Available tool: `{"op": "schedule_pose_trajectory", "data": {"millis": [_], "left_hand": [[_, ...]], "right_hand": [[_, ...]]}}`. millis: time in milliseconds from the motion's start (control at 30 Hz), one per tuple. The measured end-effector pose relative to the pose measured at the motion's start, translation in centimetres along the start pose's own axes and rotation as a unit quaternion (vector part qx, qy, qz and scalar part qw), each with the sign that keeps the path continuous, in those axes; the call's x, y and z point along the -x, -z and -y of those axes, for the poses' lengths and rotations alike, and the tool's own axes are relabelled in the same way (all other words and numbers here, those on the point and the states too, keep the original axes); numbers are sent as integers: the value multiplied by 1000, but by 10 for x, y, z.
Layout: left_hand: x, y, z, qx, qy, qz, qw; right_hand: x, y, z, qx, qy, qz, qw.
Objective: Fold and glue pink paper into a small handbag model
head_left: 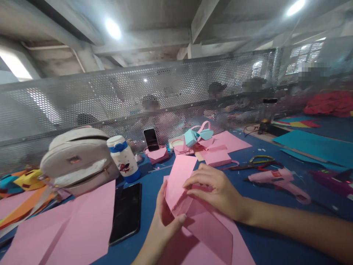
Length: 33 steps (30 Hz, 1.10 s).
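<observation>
Between my hands is a folded piece of pink paper, its upper panel tilted up and a longer flap reaching down to the right. My left hand grips its left edge and lower fold, thumb in front and fingers behind. With its fingers bent together, my right hand pinches the paper near the middle fold; the fingertips partly cover that spot. Beneath lies another pink sheet on the blue table. Right of my right hand rest a pink glue gun and scissors.
A black phone and a large pink sheet lie left. Behind them stand a white bottle and a pale backpack. Pink and blue paper bags sit before a perforated metal screen. Blue sheets lie right.
</observation>
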<state>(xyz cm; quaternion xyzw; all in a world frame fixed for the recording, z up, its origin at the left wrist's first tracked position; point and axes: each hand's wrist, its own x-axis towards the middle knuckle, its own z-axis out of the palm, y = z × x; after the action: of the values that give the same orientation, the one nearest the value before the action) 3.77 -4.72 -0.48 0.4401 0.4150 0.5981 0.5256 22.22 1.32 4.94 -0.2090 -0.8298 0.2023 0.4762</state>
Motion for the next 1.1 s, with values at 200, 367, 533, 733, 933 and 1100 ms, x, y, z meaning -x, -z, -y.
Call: {"op": "schedule_pose_trajectory", "data": {"millis": [200,367,533,733,933,1100], "left_hand": [[-1,2,1,-6,-1,13,1000],[0,2,1,-14,-1,4,1000],[-2,2,4,-11,-16,2,1000],[-2,3,5,-12,-2,10,1000],[0,1,1,-5,20,33,999],[1,0,1,-7,23,27,999]], "right_hand": [[0,2,-2,39,32,6,999],[-1,7,-1,98,55,2,994],[-3,10,0,157,85,-12,984],[-4,11,-1,156,109,-14,982],[-6,13,-1,147,123,-11,981],[-7,14,0,146,123,-4,982]]}}
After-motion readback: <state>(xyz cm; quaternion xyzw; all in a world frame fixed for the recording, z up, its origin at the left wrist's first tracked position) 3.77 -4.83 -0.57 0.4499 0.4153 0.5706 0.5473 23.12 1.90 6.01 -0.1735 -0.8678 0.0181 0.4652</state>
